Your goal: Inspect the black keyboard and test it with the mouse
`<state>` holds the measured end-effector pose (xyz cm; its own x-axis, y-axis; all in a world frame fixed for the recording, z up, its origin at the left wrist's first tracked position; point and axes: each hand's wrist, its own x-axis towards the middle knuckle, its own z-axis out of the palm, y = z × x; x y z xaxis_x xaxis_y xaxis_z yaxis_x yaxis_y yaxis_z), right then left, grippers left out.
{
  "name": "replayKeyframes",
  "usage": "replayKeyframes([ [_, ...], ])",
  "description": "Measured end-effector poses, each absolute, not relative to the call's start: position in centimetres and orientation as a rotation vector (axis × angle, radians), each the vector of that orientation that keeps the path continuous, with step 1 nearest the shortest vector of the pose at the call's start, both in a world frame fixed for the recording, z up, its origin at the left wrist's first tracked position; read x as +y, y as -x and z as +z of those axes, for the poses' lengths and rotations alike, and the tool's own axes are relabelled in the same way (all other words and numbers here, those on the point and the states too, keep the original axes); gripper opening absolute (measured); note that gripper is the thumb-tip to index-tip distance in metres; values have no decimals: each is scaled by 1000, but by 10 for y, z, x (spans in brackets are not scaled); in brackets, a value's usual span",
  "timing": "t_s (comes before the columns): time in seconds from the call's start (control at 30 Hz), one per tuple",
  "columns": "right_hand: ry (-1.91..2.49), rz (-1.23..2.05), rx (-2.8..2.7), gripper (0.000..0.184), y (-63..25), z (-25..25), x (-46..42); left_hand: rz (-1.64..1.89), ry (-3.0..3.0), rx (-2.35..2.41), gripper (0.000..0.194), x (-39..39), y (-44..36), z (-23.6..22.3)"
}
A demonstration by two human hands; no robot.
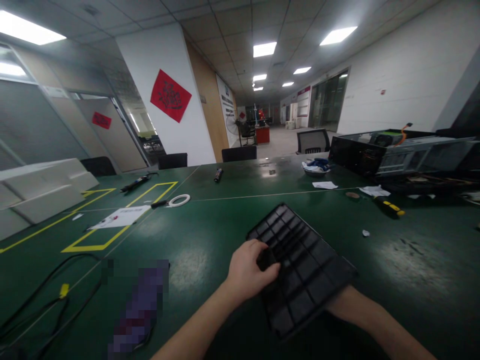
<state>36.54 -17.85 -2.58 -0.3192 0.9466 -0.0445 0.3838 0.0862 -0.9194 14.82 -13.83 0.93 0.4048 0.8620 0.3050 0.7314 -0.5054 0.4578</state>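
Black, plastic-looking and crossed by ridges, the gridded tray point(311, 270) sits between the two hands, slanted over the green table point(213, 225) with its far corner pointing away beyond the left hand. The left hand point(250, 267) is curled on the tray's left edge, its thumb laid over the gridded face and its index finger bent just past it, a grip that probably steadies that side. The right hand point(341, 302) goes behind and under the opposite side, perhaps to bear the weight; its fingers are hidden, so whether they clasp or lie flat cannot be told. Motion blur hides whether the tray's lower edge meets the table. Ahead and to the left of the left hand lie a white ring point(179, 200) and a paper sheet point(122, 217) within yellow tape lines, which seem to mark its spot. Well beyond the right hand stand an open metal case point(423, 155) and, nearer, a yellow-and-black tool point(390, 207), leaving the middle free for handling the tray
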Motion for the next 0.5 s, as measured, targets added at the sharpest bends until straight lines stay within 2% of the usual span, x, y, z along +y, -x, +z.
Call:
replayKeyframes([
  [0.1,1351,1079,-2007,47,-365,-20,-178,730,-2296,1837,40,-104,-112,30],
  [0.27,1459,1023,-2152,45,-366,-16,-179,320,-1952,2477,53,-39,-28,47],
  [0.5,1448,986,-2175,43,-362,-18,-180,97,-1723,2663,59,-11,34,19],
])
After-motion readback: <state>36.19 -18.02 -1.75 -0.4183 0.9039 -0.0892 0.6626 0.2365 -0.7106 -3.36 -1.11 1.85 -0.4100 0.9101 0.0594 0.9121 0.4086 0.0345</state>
